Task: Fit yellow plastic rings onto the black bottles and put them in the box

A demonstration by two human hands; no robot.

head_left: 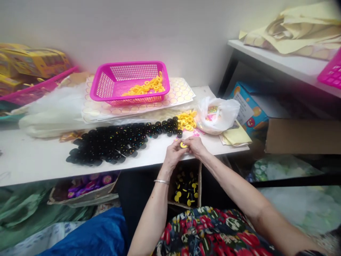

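Over the front edge of the white table, my left hand [174, 153] and my right hand [196, 146] meet. Fingers of both close round a small round yellow plastic piece [183, 144]; part of it is covered by the fingertips. Just beyond them lies a small pile of yellow ring-like pieces [188, 120], with tiny pink bits [196, 132] scattered beside it. To the left spreads a large group of shiny black round caps [114, 142]. An open plastic bag [220, 115] with small colourful bits inside stands right of the yellow pile.
A pink basket [130, 65] holding more yellow pieces sits on sticker sheets [183, 93] at the back. Below the table edge, a cardboard box [200, 185] contains yellow and black pieces. A raised shelf [266, 58] and a blue box [242, 106] stand at right.
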